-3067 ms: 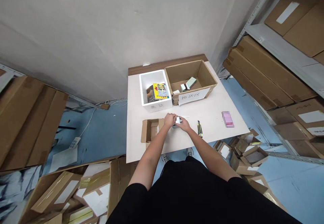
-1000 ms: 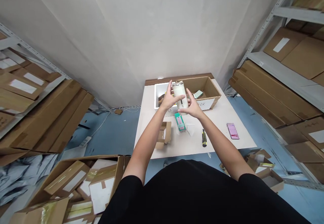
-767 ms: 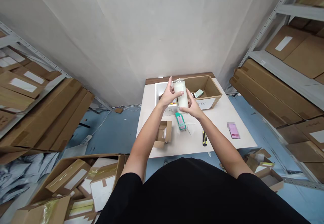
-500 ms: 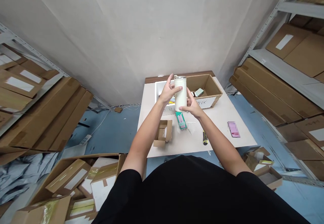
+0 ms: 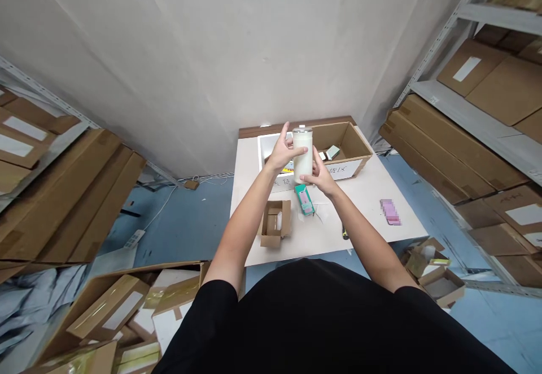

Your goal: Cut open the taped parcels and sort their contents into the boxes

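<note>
A cream tumbler with a silver-rimmed top is held upright above the table, in front of the boxes at its back. My left hand grips its upper left side, thumb across the front and index finger raised. From the lower right, my right hand holds it near the base. Below it on the tabletop lies a green box with a pink picture. An open small cardboard carton stands to its left, with something white inside. A yellow and black utility knife is partly hidden by my right forearm.
At the table's back stand a white box and a brown cardboard box holding small packages. A pixelated pink item lies on the right of the table. Shelves of cartons flank both sides; a large carton of boxes stands lower left.
The tumbler is turned slightly in my hands, and its top looks different now. My view has shifted a little; my right forearm now covers more of the utility knife.
</note>
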Motion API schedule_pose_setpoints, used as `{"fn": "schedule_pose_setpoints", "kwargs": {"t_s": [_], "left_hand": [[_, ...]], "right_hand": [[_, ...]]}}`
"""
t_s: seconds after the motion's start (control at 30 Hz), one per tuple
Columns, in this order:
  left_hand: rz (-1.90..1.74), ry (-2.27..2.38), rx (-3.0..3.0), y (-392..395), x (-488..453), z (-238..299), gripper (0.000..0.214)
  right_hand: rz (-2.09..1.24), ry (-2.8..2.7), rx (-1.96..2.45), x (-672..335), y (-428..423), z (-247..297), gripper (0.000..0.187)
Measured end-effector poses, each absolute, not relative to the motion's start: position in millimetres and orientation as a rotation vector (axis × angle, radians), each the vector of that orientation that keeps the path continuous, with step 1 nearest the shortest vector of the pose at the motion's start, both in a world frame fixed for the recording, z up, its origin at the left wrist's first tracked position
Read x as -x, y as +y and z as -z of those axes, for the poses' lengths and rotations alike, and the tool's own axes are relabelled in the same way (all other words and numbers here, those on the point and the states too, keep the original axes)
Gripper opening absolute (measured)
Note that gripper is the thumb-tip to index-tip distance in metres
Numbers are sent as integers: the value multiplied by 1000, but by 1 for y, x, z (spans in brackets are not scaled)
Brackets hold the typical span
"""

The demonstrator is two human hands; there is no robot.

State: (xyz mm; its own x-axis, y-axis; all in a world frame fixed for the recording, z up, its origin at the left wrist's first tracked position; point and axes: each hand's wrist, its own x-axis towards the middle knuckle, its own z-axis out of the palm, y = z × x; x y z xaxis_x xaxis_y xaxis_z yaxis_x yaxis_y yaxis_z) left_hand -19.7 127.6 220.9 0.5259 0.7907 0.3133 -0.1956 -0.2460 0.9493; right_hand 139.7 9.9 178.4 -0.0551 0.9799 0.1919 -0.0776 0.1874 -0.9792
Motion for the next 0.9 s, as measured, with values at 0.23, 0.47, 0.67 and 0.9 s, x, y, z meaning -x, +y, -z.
{"fn": "schedule_pose_setpoints", "kwargs": {"t_s": [0.23,0.47,0.67,0.9], "left_hand": [[-973,548,-1507,129,30,-194,131],[-928,617,-1451,131,28,-153,141],[-949,714,-1432,127,-2,-97,144],[-906,885,-1431,114,-34,-12,129]], "right_hand": [[-1031,-1264,1115,-124,8,-155,147],[-1042,-1252,1208,-131,7,-118,144],[-838,-1380,1342,-181,48,-110,104],[-723,-1541,1530,-207,98,-58,65]]}}
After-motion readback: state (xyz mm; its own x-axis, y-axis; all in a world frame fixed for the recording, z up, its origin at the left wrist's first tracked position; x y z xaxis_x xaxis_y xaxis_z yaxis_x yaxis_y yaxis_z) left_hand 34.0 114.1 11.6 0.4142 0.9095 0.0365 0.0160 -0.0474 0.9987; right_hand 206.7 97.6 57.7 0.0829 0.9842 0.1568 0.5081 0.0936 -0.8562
